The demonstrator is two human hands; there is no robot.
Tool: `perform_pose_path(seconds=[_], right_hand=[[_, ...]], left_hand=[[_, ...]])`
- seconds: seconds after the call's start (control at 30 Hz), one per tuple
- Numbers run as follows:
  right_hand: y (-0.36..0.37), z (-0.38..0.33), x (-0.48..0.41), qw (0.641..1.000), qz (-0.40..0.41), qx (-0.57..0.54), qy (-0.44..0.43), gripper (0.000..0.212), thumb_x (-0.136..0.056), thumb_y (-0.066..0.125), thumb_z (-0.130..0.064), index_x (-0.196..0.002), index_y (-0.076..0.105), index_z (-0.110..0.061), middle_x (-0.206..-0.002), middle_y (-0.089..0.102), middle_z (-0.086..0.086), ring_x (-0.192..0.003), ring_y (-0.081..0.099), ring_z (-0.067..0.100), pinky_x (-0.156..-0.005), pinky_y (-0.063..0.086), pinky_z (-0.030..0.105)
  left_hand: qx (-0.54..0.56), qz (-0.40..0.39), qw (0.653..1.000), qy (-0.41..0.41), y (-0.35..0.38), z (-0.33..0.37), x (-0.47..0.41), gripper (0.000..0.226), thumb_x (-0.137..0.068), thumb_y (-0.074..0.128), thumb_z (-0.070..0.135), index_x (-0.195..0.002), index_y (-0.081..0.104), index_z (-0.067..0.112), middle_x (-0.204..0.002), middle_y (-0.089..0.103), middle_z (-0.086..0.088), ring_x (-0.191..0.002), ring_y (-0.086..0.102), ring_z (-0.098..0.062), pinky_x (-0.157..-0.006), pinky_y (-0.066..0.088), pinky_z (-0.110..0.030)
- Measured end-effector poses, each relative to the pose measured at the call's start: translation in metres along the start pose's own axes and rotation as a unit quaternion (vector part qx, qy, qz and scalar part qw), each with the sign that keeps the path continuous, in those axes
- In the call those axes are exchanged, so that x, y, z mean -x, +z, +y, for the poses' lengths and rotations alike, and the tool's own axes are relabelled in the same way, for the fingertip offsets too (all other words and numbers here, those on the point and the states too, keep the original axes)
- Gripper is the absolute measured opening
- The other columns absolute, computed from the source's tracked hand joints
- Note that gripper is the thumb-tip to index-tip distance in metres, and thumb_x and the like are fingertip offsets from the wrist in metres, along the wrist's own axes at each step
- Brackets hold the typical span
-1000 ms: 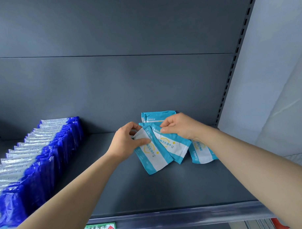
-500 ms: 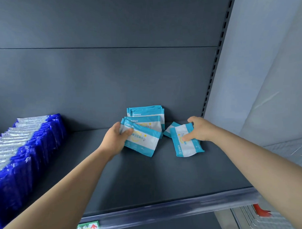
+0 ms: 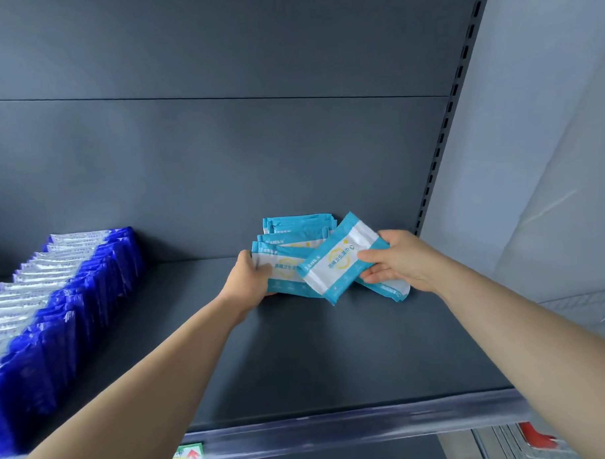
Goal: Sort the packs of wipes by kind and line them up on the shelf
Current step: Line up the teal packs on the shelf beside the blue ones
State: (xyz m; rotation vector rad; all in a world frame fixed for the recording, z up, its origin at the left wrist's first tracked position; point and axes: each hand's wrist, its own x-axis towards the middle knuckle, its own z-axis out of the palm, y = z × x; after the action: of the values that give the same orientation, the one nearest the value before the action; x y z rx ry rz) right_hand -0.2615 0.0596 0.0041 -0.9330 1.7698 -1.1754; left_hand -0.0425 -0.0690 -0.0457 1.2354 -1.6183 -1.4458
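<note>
On the dark grey shelf (image 3: 298, 360), teal-and-white wipe packs (image 3: 294, 229) stand in a short row against the back panel. My left hand (image 3: 248, 279) grips the front pack of that row (image 3: 282, 267) by its left end. My right hand (image 3: 401, 260) holds another teal-and-white pack (image 3: 336, 266) lifted and tilted just in front of the row. One more teal pack (image 3: 389, 288) lies flat under my right hand, partly hidden. A long row of dark blue and silver packs (image 3: 56, 296) runs along the shelf's left side.
The perforated upright (image 3: 445, 128) and a pale wall bound the shelf on the right. A clear price rail (image 3: 335, 430) with a small green label (image 3: 185, 455) edges the front. Bare shelf lies between the two rows. Something red (image 3: 534, 434) shows below right.
My right hand has lifted a teal pack off the shelf and brought it left, up to the row that my left hand holds. The view has shifted slightly.
</note>
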Motion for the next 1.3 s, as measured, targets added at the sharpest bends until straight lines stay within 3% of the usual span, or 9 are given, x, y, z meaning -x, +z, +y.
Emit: perform_pose_path(seconds=[0.13, 0.23, 0.33, 0.4, 0.53, 0.67, 0.9, 1.13, 1.3], right_hand=[[0.03, 0.012, -0.008, 0.999, -0.018, -0.044, 0.013, 0.023, -0.089, 0.058, 0.003, -0.112, 0.057, 0.002, -0.107, 0.068, 0.017, -0.086, 0.072, 0.028, -0.073, 0.06, 0.031], [0.039, 0.014, -0.011, 0.999, -0.032, 0.007, -0.007, 0.025, -0.084, 0.065, -0.002, -0.109, 0.064, -0.002, -0.109, 0.07, 0.01, -0.092, 0.07, 0.019, -0.08, 0.058, 0.032], [0.019, 0.01, -0.013, 0.981, 0.047, 0.181, -0.057, 0.011, -0.08, 0.07, -0.026, -0.083, 0.071, -0.015, -0.083, 0.07, -0.004, -0.072, 0.061, 0.009, -0.068, 0.049, 0.025], [-0.004, 0.014, -0.021, 0.948, 0.104, 0.292, -0.072, 0.024, -0.078, 0.063, -0.032, -0.073, 0.065, -0.009, -0.074, 0.062, 0.011, -0.063, 0.051, 0.017, -0.064, 0.047, 0.031], [-0.023, 0.024, -0.024, 0.911, 0.076, 0.404, 0.017, 0.042, -0.072, 0.076, -0.031, -0.06, 0.041, -0.011, -0.06, 0.039, 0.007, -0.054, 0.036, 0.019, -0.05, 0.027, 0.031], [-0.029, 0.023, -0.025, 0.952, 0.06, 0.294, 0.052, 0.029, -0.075, 0.077, -0.025, -0.087, 0.062, -0.004, -0.086, 0.067, 0.007, -0.077, 0.065, 0.024, -0.064, 0.048, 0.032], [-0.041, 0.004, -0.015, 0.999, -0.009, 0.044, 0.002, 0.022, -0.092, 0.055, -0.003, -0.105, 0.061, -0.02, -0.107, 0.069, 0.002, -0.099, 0.067, 0.022, -0.09, 0.053, 0.04], [0.012, 0.003, -0.017, 0.999, 0.004, -0.047, 0.005, 0.034, -0.079, 0.068, 0.008, -0.108, 0.062, -0.01, -0.104, 0.071, 0.008, -0.084, 0.069, 0.019, -0.064, 0.057, 0.029], [0.043, 0.014, -0.015, 0.997, 0.046, -0.058, -0.008, 0.054, -0.074, 0.071, 0.012, -0.113, 0.045, -0.015, -0.106, 0.062, 0.007, -0.084, 0.07, 0.021, -0.067, 0.061, 0.035]], left_hand=[[0.055, -0.03, 0.998, 0.006, 0.005, -0.003, 0.005, 0.038, -0.089, 0.067, 0.023, -0.111, 0.038, 0.009, -0.119, 0.058, -0.007, -0.102, 0.063, -0.018, -0.084, 0.056, -0.038], [-0.039, -0.013, 0.998, 0.038, 0.008, -0.004, 0.006, 0.066, -0.071, 0.085, 0.02, -0.112, 0.035, 0.011, -0.105, 0.055, 0.009, -0.089, 0.055, -0.002, -0.066, 0.046, -0.02], [-0.058, 0.018, 0.997, 0.057, 0.008, -0.006, 0.002, 0.066, -0.071, 0.085, 0.016, -0.112, 0.034, 0.012, -0.102, 0.054, 0.009, -0.088, 0.054, -0.007, -0.061, 0.042, -0.019], [-0.064, 0.03, 0.995, 0.074, 0.005, -0.006, -0.003, 0.062, -0.073, 0.083, 0.014, -0.111, 0.035, 0.01, -0.102, 0.055, 0.008, -0.087, 0.055, -0.007, -0.061, 0.043, -0.019], [-0.106, 0.037, 0.989, 0.101, -0.001, -0.005, -0.006, 0.059, -0.076, 0.081, 0.013, -0.113, 0.035, 0.01, -0.097, 0.054, 0.016, -0.085, 0.055, -0.004, -0.063, 0.042, -0.02], [-0.142, 0.02, 0.984, 0.109, -0.001, -0.005, -0.009, 0.051, -0.085, 0.073, 0.017, -0.113, 0.03, 0.013, -0.101, 0.053, 0.012, -0.088, 0.054, -0.01, -0.06, 0.042, -0.019], [-0.194, 0.016, 0.969, 0.151, -0.005, -0.005, -0.006, 0.045, -0.094, 0.059, 0.029, -0.131, 0.036, 0.018, -0.11, 0.058, 0.006, -0.092, 0.056, -0.019, -0.068, 0.042, -0.029], [-0.21, 0.057, 0.966, 0.138, -0.005, -0.006, 0.0, 0.044, -0.085, 0.068, 0.043, -0.097, 0.046, 0.007, -0.083, 0.059, 0.0, -0.069, 0.052, -0.016, -0.055, 0.04, -0.027], [-0.164, -0.014, 0.981, 0.105, -0.002, -0.007, 0.003, 0.047, -0.089, 0.061, 0.044, -0.112, 0.036, 0.011, -0.109, 0.057, 0.003, -0.094, 0.056, -0.014, -0.08, 0.046, -0.031]])
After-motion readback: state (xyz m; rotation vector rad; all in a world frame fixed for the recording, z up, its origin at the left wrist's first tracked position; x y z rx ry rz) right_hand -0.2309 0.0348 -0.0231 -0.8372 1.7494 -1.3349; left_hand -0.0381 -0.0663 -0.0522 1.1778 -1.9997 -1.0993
